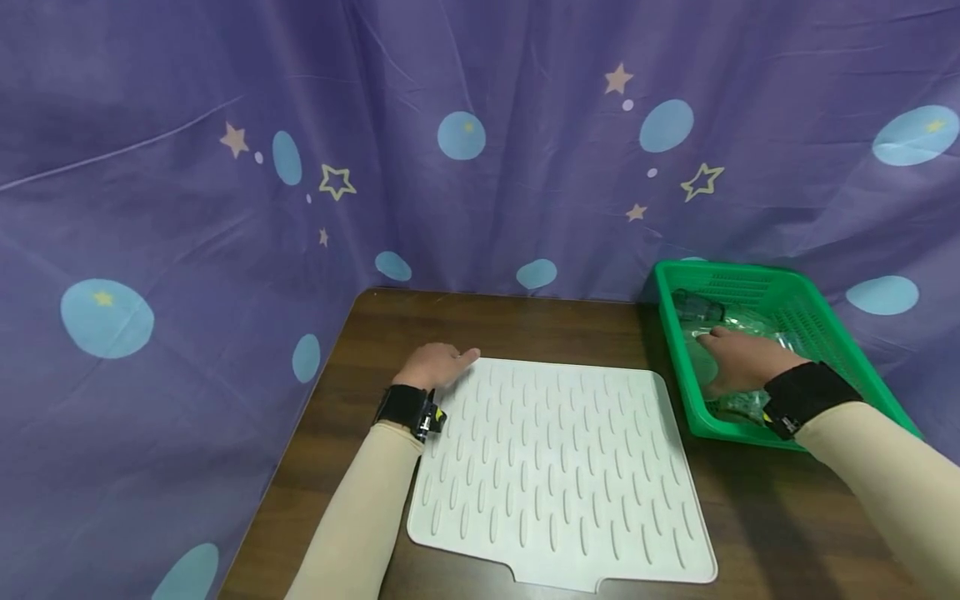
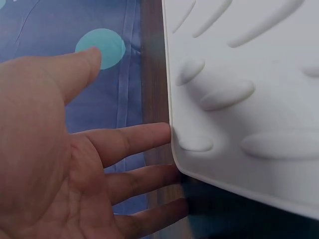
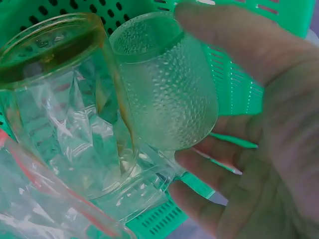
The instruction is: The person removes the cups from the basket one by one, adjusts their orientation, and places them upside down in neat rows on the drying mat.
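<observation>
My left hand [image 1: 437, 365] is at the far left corner of a white drying mat [image 1: 555, 467] with raised oblong ridges. Its fingers [image 2: 134, 139] are extended, tips at the mat's edge, and the thumb stands apart. Inside the green basket [image 1: 757, 271], my right hand [image 1: 750, 360] holds a clear pebble-textured glass [image 3: 169, 89], thumb at the rim and fingers around its lower side. The glass is tilted. Left of it in the right wrist view is a larger amber-tinted faceted glass [image 3: 75, 119].
More clear glassware [image 3: 144, 191] lies in the basket below these, beside a clear piece with a reddish edge [image 3: 60, 184]. A dark-tinted transparent item [image 1: 696, 306] sits in its far left corner. Mat and basket stand on a brown wooden table [image 1: 510, 321], with a purple patterned curtain [image 1: 525, 217] behind.
</observation>
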Tool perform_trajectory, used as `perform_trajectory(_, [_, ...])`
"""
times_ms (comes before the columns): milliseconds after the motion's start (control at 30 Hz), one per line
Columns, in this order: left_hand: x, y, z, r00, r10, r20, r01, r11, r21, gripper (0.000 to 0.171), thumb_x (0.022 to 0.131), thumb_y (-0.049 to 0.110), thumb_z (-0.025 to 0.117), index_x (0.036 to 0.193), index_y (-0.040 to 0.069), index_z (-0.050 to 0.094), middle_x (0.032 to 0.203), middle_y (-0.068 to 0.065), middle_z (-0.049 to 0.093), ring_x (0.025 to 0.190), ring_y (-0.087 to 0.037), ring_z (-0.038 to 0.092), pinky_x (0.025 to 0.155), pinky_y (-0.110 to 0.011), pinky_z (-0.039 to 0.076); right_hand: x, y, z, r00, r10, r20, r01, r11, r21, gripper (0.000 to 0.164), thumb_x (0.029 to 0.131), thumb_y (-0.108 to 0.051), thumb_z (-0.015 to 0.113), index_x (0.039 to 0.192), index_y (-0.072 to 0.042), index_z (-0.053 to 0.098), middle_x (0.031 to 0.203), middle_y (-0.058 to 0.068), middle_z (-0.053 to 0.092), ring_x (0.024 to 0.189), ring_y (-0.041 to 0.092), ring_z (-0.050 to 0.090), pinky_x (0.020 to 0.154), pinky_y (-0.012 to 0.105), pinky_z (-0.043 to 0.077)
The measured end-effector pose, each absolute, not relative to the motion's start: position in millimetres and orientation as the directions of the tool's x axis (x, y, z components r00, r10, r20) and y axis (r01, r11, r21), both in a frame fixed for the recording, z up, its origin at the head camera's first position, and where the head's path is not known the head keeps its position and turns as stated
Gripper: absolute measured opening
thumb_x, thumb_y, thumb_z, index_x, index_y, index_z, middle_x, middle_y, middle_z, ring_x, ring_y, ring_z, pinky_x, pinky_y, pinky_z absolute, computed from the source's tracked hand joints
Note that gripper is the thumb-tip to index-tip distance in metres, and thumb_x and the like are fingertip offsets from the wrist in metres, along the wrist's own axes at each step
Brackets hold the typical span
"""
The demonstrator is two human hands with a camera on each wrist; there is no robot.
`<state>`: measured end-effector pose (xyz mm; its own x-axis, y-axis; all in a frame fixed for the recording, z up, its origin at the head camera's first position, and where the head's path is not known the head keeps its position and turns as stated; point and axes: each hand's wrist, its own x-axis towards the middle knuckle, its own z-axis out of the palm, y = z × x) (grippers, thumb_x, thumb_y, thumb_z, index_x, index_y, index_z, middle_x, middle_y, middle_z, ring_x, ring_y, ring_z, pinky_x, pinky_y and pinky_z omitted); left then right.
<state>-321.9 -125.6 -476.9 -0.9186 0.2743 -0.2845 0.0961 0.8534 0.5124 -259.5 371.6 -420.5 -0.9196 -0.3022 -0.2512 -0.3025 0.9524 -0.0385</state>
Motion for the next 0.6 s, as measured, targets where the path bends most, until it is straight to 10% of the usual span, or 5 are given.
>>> perform_trajectory(600, [-321.6,-125.6,-477.3,-0.925,0.253,-0.283,0.074,0.852,0.519,0.077,0.1,0.072,0.044,0.144,0.011,0.062,0.146,-0.008,0.06,0.137,-0.034,0.053,0.112,-0.05,0.044,-266.5,371.5,-421.9,-0.923,-0.301,-0.24,-0.313,0.95,0.014,0.088,0.073,-0.037,0.092,0.13,0.019,0.056,0.129,0.043,0.055,0.109,0.056,0.061,0.085,0.064,0.054])
